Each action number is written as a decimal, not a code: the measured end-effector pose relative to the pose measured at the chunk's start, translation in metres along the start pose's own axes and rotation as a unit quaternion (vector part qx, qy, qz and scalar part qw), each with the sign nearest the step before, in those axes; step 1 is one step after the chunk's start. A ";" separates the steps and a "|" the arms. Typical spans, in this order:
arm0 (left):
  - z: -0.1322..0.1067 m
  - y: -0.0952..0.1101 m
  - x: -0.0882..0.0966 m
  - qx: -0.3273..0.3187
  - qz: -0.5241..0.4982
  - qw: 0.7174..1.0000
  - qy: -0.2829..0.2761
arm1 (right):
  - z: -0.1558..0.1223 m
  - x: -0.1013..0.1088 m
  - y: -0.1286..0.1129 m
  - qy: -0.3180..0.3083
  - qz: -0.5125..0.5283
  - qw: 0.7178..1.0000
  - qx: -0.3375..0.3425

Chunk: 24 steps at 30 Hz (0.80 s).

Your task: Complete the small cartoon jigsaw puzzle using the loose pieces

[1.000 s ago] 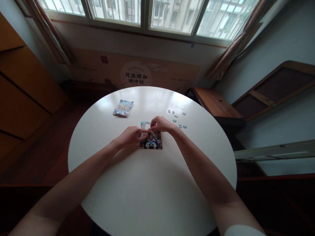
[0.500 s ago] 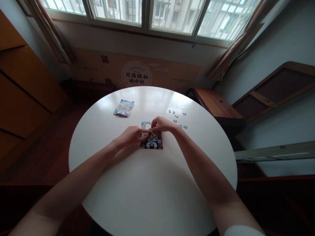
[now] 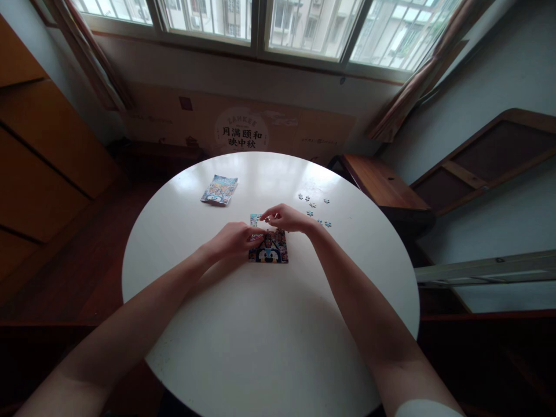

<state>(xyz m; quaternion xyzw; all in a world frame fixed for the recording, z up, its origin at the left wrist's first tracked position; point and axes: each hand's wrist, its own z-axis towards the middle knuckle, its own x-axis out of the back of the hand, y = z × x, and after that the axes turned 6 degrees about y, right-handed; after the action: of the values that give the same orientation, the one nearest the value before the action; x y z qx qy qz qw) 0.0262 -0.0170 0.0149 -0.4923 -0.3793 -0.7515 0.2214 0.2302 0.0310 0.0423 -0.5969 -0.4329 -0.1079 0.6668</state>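
A round white table (image 3: 260,324) is set before a window (image 3: 304,29), through whose bars pale buildings can be seen; daylight is mirrored on the table's far edge. The window is flanked by curtains (image 3: 382,124), and beneath it a printed panel (image 3: 242,136) bearing large Chinese characters is seen. The left side of the room is taken up by an orange-brown wooden cabinet (image 3: 39,168); on the right, a wooden desk (image 3: 382,182) is placed close to the table.

A partly assembled jigsaw puzzle (image 3: 269,255), printed with a blue cartoon face, is laid flat near the table's middle, between the two hands. Its left part is covered by the left hand (image 3: 234,237), which is unclenched, with the index finger stretched across the pieces. The right hand (image 3: 286,218) is held over the puzzle's upper part, where a gap is left; its index finger is extended, but whether a piece is pinched cannot be told. Loose puzzle pieces (image 3: 326,201) are scattered beyond the right hand, and a printed packet (image 3: 219,190) is laid to the far left.
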 end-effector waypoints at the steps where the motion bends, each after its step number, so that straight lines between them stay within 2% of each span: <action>1: 0.000 0.000 0.000 0.002 0.000 1.000 -0.002 | -0.001 0.000 0.000 0.015 0.003 1.000 -0.005; 5: 0.000 0.000 0.000 0.007 -0.002 1.000 -0.005 | -0.003 -0.004 0.003 0.084 0.057 0.995 -0.017; 8: 0.000 -0.001 -0.001 0.005 -0.007 1.000 -0.003 | -0.005 -0.007 0.005 0.101 0.096 0.990 -0.016; 11: 0.000 -0.002 -0.002 0.004 -0.010 1.000 -0.001 | -0.007 -0.008 0.007 0.105 0.107 0.988 -0.029; 15: -0.001 -0.003 -0.003 0.001 -0.013 1.000 0.001 | -0.007 -0.009 0.011 0.080 0.128 0.987 -0.062; 20: -0.001 -0.004 -0.004 -0.003 -0.012 1.000 0.005 | -0.003 -0.010 0.018 0.068 0.072 0.995 -0.003; 24: -0.001 -0.004 -0.004 -0.001 -0.013 1.000 0.001 | -0.004 -0.011 0.014 0.061 0.025 0.998 -0.015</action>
<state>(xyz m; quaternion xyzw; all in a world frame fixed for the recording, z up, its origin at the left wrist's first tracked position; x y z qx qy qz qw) 0.0249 -0.0152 0.0094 -0.4870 -0.3846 -0.7552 0.2112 0.2351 0.0270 0.0250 -0.6100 -0.3752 -0.1343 0.6849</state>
